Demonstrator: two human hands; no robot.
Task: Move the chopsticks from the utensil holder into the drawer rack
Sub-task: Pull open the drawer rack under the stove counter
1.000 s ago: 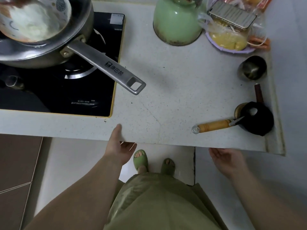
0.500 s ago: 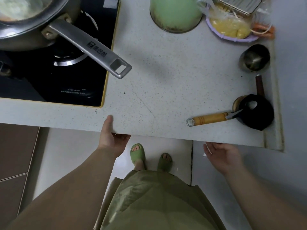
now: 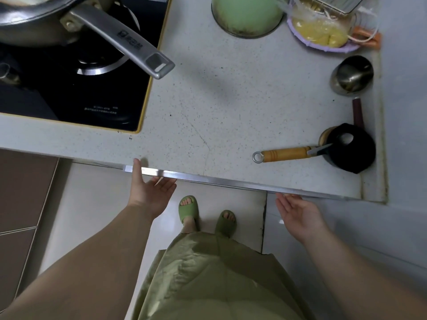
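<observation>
1. The left hand (image 3: 150, 192) is spread wide at the counter's (image 3: 231, 100) front edge. Its thumb lies over the shiny metal strip (image 3: 231, 182) there, and its fingers reach under.
2. The right hand (image 3: 298, 211) is wide too, palm up, with its fingertips under the same strip.
3. I cannot tell where the chopsticks are.
4. A wooden-handled knife (image 3: 286, 154) lies on the counter near the right hand.

Olive-green skirt (image 3: 215, 280), green slippers (image 3: 189, 207)
</observation>
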